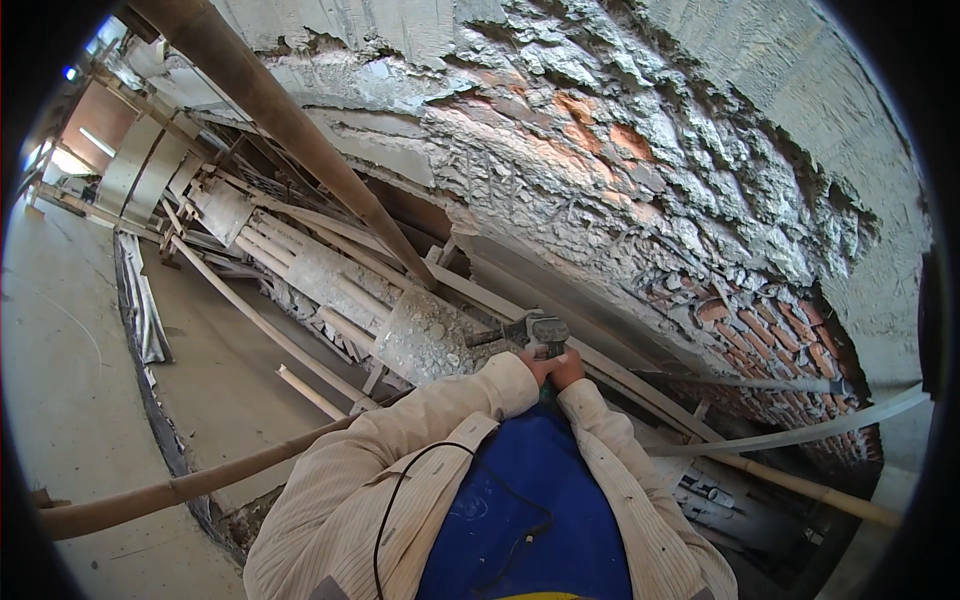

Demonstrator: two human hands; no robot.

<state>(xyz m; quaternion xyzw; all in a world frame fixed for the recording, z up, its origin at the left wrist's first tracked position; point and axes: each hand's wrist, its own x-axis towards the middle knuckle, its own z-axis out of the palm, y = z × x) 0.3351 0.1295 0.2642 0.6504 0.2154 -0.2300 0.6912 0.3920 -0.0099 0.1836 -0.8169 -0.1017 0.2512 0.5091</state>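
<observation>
My left hand (pixel 538 366) and my right hand (pixel 566 368) are close together in front of my blue shirt, both closed on a dark power tool (pixel 530 332). Its narrower end points left over a rubble-covered board (pixel 420 340) of the scaffold. The tool's lower part is hidden by my hands. A black cord (pixel 430 445) hangs loosely across my striped cream jacket.
A chipped wall (pixel 630 210) with exposed red brick rises at upper right. A thick pole (pixel 280 100) slants down to a scaffold of bamboo and planks (pixel 260 240). A bamboo rail (pixel 170 490) crosses lower left; a curved pale strip (pixel 820 430) crosses at right.
</observation>
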